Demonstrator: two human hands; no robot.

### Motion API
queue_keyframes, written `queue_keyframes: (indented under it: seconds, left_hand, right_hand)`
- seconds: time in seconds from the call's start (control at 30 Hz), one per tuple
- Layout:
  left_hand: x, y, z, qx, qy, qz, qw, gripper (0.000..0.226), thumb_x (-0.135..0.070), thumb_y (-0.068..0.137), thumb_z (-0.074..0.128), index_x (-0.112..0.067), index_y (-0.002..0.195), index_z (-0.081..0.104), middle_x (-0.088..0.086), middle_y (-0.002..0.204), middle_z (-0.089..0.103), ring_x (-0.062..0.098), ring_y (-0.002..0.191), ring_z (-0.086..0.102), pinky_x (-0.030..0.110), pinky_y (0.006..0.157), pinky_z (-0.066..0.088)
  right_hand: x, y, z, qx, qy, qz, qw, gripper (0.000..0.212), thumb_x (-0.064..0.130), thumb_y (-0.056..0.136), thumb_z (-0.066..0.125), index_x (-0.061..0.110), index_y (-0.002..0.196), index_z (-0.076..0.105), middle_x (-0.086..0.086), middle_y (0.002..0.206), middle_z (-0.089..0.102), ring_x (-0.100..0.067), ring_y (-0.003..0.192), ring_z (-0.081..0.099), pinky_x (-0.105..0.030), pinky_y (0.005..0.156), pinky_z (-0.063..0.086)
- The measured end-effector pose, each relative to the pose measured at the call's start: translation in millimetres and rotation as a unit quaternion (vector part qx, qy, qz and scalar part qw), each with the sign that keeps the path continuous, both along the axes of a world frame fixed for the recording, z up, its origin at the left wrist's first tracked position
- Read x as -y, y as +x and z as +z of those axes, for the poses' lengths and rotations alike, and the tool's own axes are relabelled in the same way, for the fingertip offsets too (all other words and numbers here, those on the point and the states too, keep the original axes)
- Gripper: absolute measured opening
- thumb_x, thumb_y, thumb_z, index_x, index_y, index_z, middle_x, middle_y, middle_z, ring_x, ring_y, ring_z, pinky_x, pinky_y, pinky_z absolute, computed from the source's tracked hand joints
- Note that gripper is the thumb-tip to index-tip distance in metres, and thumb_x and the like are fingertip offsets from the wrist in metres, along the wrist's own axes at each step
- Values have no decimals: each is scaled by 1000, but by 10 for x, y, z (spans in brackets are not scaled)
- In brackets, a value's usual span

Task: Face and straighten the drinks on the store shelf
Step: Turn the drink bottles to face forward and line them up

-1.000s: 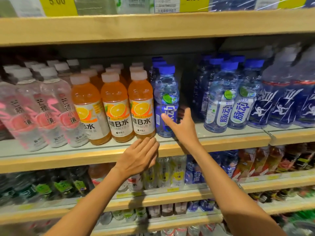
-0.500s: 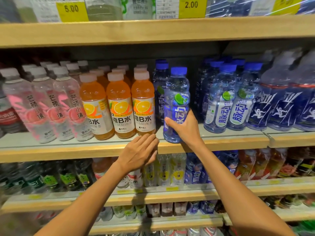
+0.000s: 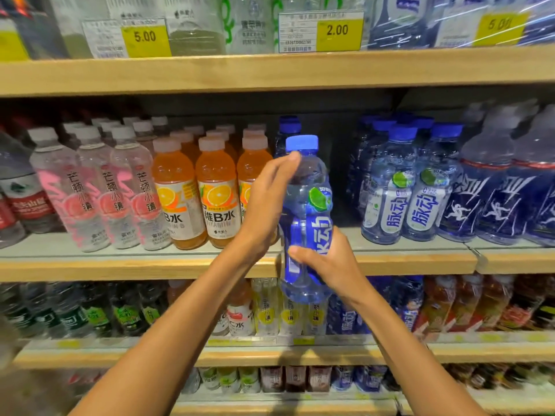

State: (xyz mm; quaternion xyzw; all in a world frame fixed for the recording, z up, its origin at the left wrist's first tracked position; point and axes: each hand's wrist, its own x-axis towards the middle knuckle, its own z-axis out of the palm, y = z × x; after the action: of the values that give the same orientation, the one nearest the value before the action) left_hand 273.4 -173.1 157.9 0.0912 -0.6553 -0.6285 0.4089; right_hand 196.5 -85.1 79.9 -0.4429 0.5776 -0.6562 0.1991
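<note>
The task is judged to be partly done. On the middle shelf [image 3: 120, 267] the front row of pink-labelled bottles [image 3: 115, 193] and the 3 orange drinks [image 3: 217, 190] stand upright with labels turned forward, and the 2 blue-capped bottles [image 3: 405, 193] further right are faced as well. Between the orange drinks and those 2 bottles a gap is seen in the front row, with another blue cap [image 3: 289, 123] visible at its back. That gap has yet to be filled, and it is judged that the bottle in hand is meant for it.

The blue bottle [image 3: 312, 202] is held off the shelf, in front of its edge, with its base lower than the shelf lip in the picture. It is upright or very nearly so. The grip of the right hand [image 3: 333, 265] is closed round the lower half, over the label. The left hand [image 3: 267, 202] is laid against the upper left side, a fingertip reaching close to the neck; whether its grip wraps behind the bottle cannot be told.

The bottle is of clear, blue-tinted plastic with a waisted body and a bright blue cap. A blue label with white characters and a green lime picture is shown, turned somewhat to the right and not squarely forward.
</note>
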Motion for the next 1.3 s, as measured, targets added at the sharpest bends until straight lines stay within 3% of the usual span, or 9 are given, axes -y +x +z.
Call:
queue_keyframes:
  seconds: [0.17, 0.3, 0.43, 0.53, 0.67, 0.83, 1.03, 1.13, 1.3]
  left_hand:
    - [-49, -22, 6, -9, -34, 63, 997, 25, -25, 76, 76, -23, 94, 60, -3, 87, 70, 11, 78, 70, 17, 69, 54]
    - [24, -4, 15, -9, -12, 46, 999, 19, -18, 79, 74, -19, 92, 61, -2, 81, 71, 13, 74, 71, 19, 65, 55]
    - [149, 52, 91, -16, 120, -133, 984, 40, -27, 60, 78, -9, 93, 65, 4, 79, 71, 18, 67, 69, 29, 63, 55]
    - [185, 34, 148, -89, 208, -337, 914, 56, -27, 51, 86, -7, 97, 62, 6, 89, 66, 22, 74, 65, 33, 68, 53]
    - [160, -28, 165, -130, 233, -461, 846, 57, -24, 57, 85, -5, 102, 55, 8, 90, 62, 23, 75, 64, 33, 72, 54]
    - [185, -29, 46, -113, 239, -452, 852, 59, -27, 55, 88, -2, 103, 64, 12, 95, 68, 27, 80, 68, 35, 75, 58]
    - [286, 64, -31, 44, 81, -159, 983, 49, -52, 75, 66, -18, 109, 64, 0, 103, 72, 17, 95, 69, 29, 75, 56]
    - [285, 89, -57, 58, 8, -2, 998, 34, -46, 90, 57, -19, 111, 61, -3, 105, 70, 11, 98, 67, 24, 75, 50]
    - [28, 5, 3, -1, -25, 42, 999, 31, -34, 87, 64, -14, 110, 59, 2, 100, 69, 6, 84, 69, 15, 68, 51]
  right_hand:
    - [45, 122, -41, -83, 51, -81, 992, 59, 52, 48, 70, 36, 99, 45, 6, 96, 65, -7, 86, 65, -24, 70, 53]
    - [-3, 93, -36, -40, 23, -9, 999, 62, 54, 57, 76, 37, 109, 48, 8, 103, 69, -6, 92, 68, -26, 75, 56]
    - [-102, -46, -13, 173, -27, 202, 964, 83, 61, 58, 81, 16, 122, 54, -4, 115, 70, -20, 105, 66, -32, 83, 55]
    - [-76, -88, -61, 297, 10, 321, 899, 107, 62, 47, 86, 5, 132, 52, -25, 130, 55, -38, 124, 50, -51, 106, 40]
    - [29, 16, -116, 302, 4, 416, 858, 82, 58, 47, 88, 16, 115, 68, -6, 110, 69, -23, 101, 66, -42, 97, 47]
    - [61, 154, -74, 282, 4, 485, 828, 66, 43, 71, 77, 8, 122, 55, -10, 105, 65, -24, 94, 65, -36, 88, 52]
    - [-101, 35, -69, 238, -7, 324, 915, 71, 36, 61, 85, 2, 116, 57, -18, 100, 65, -31, 86, 66, -40, 78, 55]
    - [-146, 9, -45, 154, 1, 164, 974, 58, 32, 57, 79, 5, 105, 64, -14, 96, 71, -26, 84, 69, -35, 73, 55]
    - [-91, 145, -25, -30, 30, -63, 997, 49, 30, 64, 85, 21, 102, 55, 2, 90, 69, -10, 79, 67, -28, 70, 54]
